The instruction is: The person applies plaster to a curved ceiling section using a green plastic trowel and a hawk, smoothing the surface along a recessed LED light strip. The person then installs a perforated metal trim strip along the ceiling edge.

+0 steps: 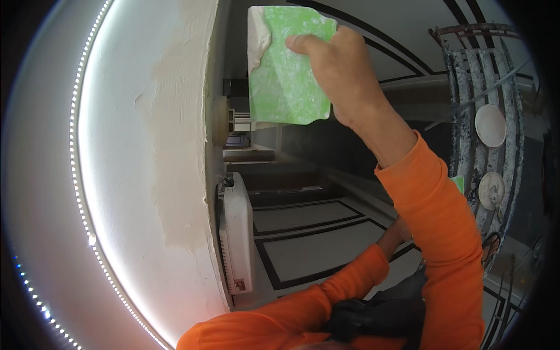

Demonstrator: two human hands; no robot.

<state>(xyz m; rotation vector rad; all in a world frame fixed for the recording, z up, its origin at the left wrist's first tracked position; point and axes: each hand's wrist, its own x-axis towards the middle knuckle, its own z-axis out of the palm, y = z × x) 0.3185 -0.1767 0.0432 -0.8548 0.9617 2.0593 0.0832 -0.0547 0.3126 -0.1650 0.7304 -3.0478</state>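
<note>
My right hand (344, 70) grips a green flat scraper (280, 87), thumb across its face, with pale putty (256, 41) along the left side. The scraper is raised beside a white wall edge (205, 140), where a rough beige patch (175, 146) covers part of the surface. Low behind my orange right sleeve, my left hand (396, 230) is mostly hidden, so its fingers cannot be seen. A second green object (459, 184) peeks out from behind that sleeve.
A white wall-mounted appliance (236, 233) sits beside the edge. An LED strip (81, 210) curves along the left. At right is a splattered slatted platform (461, 87) bearing two round pale containers (490, 125) (491, 189), with a sandalled foot (490, 248) near it.
</note>
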